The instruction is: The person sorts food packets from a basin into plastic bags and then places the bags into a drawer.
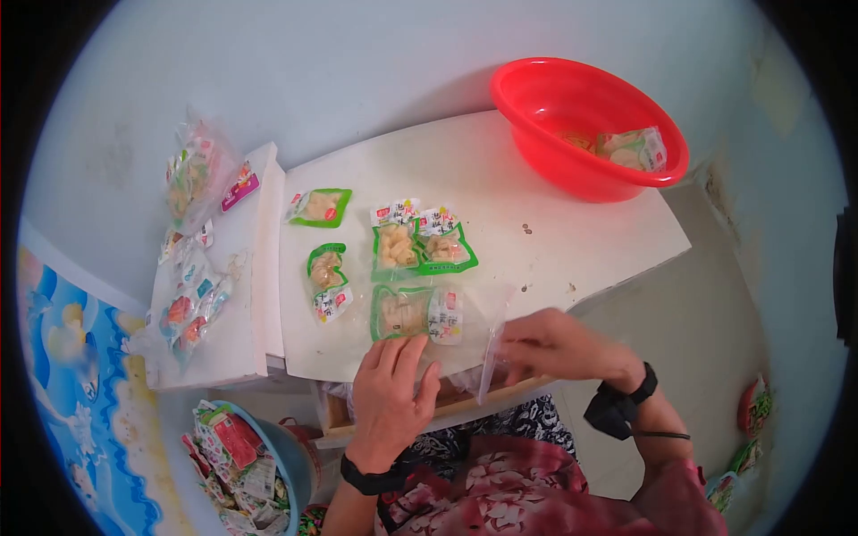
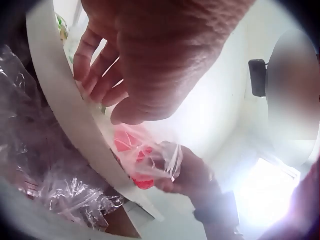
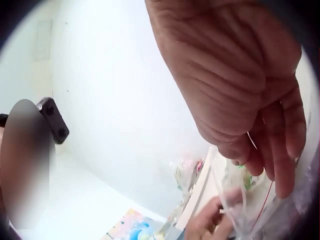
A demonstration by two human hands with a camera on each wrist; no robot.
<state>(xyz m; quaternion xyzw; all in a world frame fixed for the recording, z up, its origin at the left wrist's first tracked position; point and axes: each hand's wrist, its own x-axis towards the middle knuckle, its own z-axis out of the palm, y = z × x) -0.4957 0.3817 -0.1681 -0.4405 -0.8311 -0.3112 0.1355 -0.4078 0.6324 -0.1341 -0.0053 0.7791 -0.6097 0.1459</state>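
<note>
A clear zip bag (image 1: 474,335) lies near the table's front edge, its mouth toward the right. Inside it is a green-edged vacuum snack packet (image 1: 402,313) with a white label. My left hand (image 1: 393,389) rests on the bag's near side, fingers extended with their tips by the packet. At the bag's mouth, my right hand (image 1: 559,344) pinches the plastic edge; the left wrist view shows the raised film (image 2: 172,162) against that hand. Just behind the bag, two more packets (image 1: 396,246) lie overlapping. Two single packets (image 1: 320,207) (image 1: 329,281) lie to the left.
A red basin (image 1: 581,174) with a packet (image 1: 635,149) inside stands at the back right. Bagged packets (image 1: 192,183) sit on a white ledge (image 1: 241,268) at left. Below, an open drawer (image 1: 335,415) holds clear plastic bags, and a blue bucket (image 1: 284,456) is full of packets.
</note>
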